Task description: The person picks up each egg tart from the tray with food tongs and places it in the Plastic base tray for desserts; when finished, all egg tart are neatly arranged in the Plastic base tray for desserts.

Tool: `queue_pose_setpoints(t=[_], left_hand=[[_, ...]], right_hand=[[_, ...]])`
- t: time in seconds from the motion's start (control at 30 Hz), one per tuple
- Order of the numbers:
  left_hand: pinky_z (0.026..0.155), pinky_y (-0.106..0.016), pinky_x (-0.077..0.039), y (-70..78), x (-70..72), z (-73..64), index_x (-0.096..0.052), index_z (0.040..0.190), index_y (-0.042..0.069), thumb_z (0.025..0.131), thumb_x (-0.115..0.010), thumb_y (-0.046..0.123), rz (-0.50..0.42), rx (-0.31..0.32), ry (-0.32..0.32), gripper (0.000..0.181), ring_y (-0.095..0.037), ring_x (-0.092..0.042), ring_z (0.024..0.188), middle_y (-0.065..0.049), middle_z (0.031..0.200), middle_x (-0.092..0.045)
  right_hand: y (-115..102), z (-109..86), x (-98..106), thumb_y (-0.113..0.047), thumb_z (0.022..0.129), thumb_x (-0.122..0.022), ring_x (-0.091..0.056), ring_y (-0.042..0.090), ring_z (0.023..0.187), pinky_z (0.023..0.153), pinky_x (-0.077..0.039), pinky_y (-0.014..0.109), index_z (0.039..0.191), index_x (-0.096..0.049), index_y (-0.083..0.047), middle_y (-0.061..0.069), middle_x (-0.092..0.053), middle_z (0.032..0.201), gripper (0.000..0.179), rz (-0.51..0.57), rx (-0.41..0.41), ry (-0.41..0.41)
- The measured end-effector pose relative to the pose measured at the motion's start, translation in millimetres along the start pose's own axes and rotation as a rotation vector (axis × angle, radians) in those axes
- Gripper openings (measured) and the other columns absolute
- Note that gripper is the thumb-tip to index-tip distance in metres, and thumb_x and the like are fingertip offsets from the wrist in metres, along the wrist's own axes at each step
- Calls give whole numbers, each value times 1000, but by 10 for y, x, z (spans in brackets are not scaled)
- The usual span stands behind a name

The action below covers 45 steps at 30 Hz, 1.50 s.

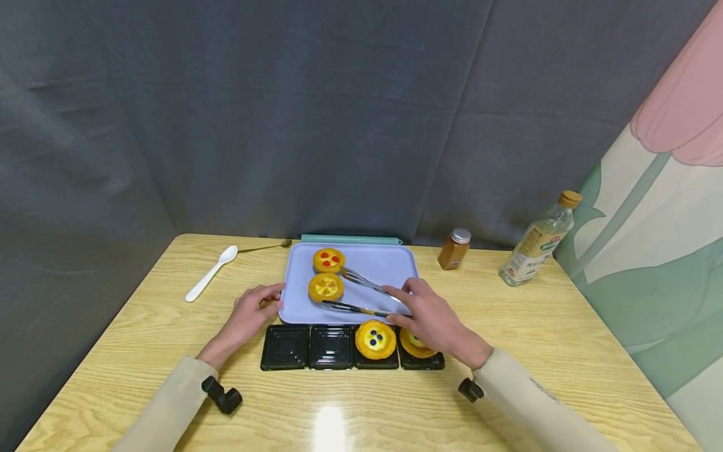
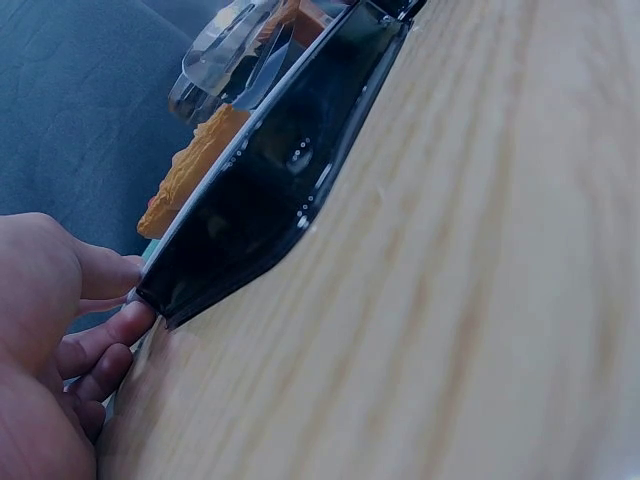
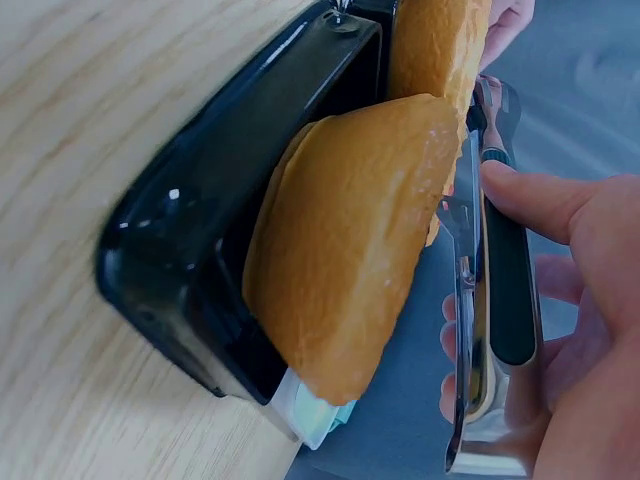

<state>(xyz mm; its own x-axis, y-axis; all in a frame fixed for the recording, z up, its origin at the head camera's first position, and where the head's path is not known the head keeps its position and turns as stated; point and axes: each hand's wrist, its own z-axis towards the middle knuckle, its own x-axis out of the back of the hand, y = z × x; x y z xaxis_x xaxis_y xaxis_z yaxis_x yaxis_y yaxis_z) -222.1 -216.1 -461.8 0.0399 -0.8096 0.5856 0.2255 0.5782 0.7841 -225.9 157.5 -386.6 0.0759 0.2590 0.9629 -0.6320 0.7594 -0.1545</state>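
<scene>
Just right of centre in the head view, a right hand (image 1: pixel 432 317) grips a pair of tongs (image 3: pixel 512 290) between thumb and fingers; the two arms of the tongs stand apart and reach left, their tips on either side of the wedge-topped tart (image 1: pixel 326 287), though I cannot tell whether both tips touch it; this tart lies in the left part of the lilac tray (image 1: pixel 384 260) at mid-frame, just below the red-topped tart (image 1: pixel 329 258).

Left of centre, the left hand (image 1: pixel 251 317) has its fingertips at the tray's left edge, the thumb near the index finger with a narrow gap between; I cannot tell whether they pinch the rim or only touch it.

Along the tray's lower side runs a row of four black containers (image 1: pixel 285 347); the third from the left holds the blueberry-topped tart (image 1: pixel 375 342), and the rightmost holds another tart (image 3: pixel 350 240), partly hidden by the right hand in the head view and large at the centre of the right wrist view.

At the left of the frame a white spoon (image 1: pixel 211 274) lies on the wooden table (image 1: pixel 141 376); a teal strip (image 1: pixel 350 239) lies behind the tray; to the right stand a silver-capped jar (image 1: pixel 454 250) and, farther right, a clear bottle (image 1: pixel 539 245) with an orange-brown cap.
</scene>
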Motion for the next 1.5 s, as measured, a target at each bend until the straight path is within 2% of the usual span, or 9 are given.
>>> queue_pose_setpoints(t=[0.47, 0.87, 1.13, 1.5], left_hand=[[101, -59, -21, -12, 1, 0, -57, 141, -1, 101, -63, 14, 2, 5, -2, 44, -34, -53, 112, -8, 110, -66], [100, -59, -21, -13, 1, 13, -57, 141, -1, 100, -63, 13, 7, -5, -1, 43, -34, -52, 111, -7, 108, -65], [99, -58, -21, -13, -4, 3, -57, 141, -2, 101, -63, 14, 8, 14, -5, 44, -33, -52, 112, -6, 109, -65], [98, -58, -22, -9, 0, 7, -57, 141, -1, 101, -63, 13, 6, 9, -3, 43, -34, -52, 112, -6, 108, -65]], right_hand=[[-52, 117, -37, -34, 94, -74, -44, 18, 88, 69, -40, 29, 141, -62, -14, 4, -53, 103, 53, 16, 8, -26], [-58, 114, -57, -30, 92, -76, -44, 18, 85, 67, -40, 29, 139, -64, -13, 4, -54, 101, 51, 1, 32, 11], [-64, 110, -62, -29, 92, -76, -44, 18, 85, 67, -40, 28, 138, -65, -15, 3, -55, 101, 49, -8, 33, 13], [-64, 99, -58, -30, 92, -76, -45, 18, 87, 68, -42, 28, 137, -66, -15, 4, -58, 104, 49, -12, 26, 19]])
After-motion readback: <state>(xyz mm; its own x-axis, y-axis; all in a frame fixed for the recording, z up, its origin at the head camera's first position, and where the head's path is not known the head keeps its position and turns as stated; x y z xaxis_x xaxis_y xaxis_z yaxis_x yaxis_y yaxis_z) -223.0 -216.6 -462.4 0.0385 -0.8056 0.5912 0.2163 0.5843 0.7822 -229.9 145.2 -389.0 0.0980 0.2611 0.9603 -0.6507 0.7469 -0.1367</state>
